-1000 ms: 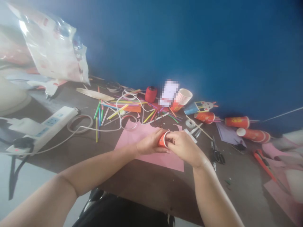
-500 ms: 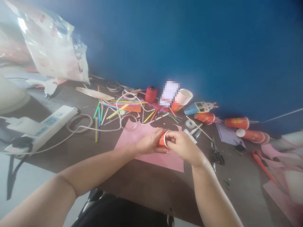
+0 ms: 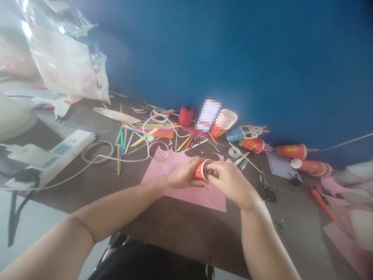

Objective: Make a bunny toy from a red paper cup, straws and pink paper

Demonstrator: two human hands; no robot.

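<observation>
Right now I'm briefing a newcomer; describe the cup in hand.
On the dark table, find the central pink sheet. Over it, the left hand holds a red paper cup, the right hand at its white rim. Unlike other red cups, it's between both hands.

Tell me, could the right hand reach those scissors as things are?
Probably yes: the scissors lie on the table, right of the right hand, with nothing tall between. That hand is at the open end of the red cup, though, and would likely have to come away first.
</observation>
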